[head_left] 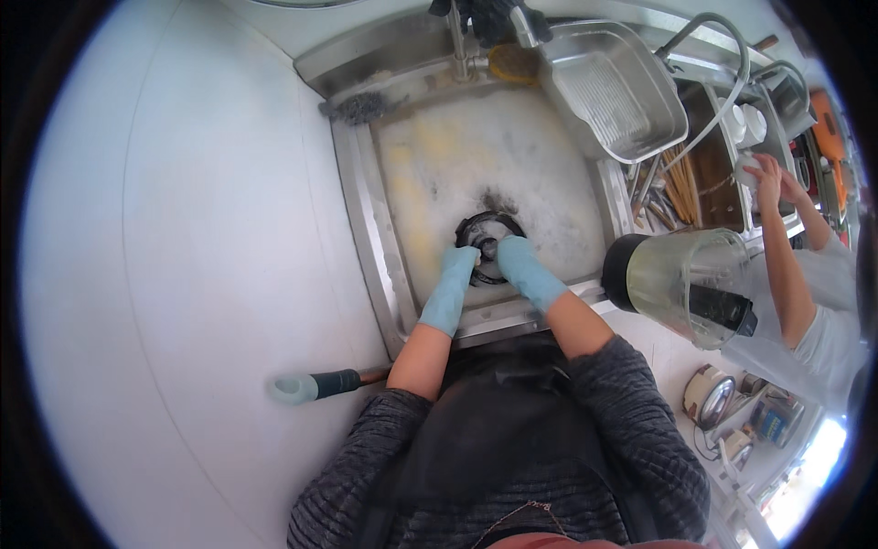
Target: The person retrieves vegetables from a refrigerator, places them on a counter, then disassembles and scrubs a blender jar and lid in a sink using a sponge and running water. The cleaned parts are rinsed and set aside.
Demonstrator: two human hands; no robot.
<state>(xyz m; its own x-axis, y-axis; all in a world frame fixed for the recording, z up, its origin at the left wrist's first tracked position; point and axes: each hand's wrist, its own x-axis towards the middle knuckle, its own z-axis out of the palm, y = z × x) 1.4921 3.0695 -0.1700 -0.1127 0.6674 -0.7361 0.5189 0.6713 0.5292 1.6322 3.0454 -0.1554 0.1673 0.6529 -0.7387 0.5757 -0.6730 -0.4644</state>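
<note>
Over the sudsy water of a stainless steel sink [368,206], both my hands, in light blue rubber gloves, are on a round black ring-shaped part [488,225], perhaps a lid. My left hand [459,261] grips its left side, fingers curled inward. On the opposite side, my right hand [516,257] has its fingers at the part's rim and centre. Some of the ring is hidden by the gloves. Close to the right of my hands, a clear blender jar [658,274] with a black base collar and black handle lies on its side at the sink's edge.
A metal pan [610,89] rests at the back right, near the faucet [458,41]. A dark scouring pad [360,108] sits on the back left corner. Right, a co-worker's hands [768,178] hold a white cup over another basin with utensils nearby. A long handle [322,384] projects at lower left.
</note>
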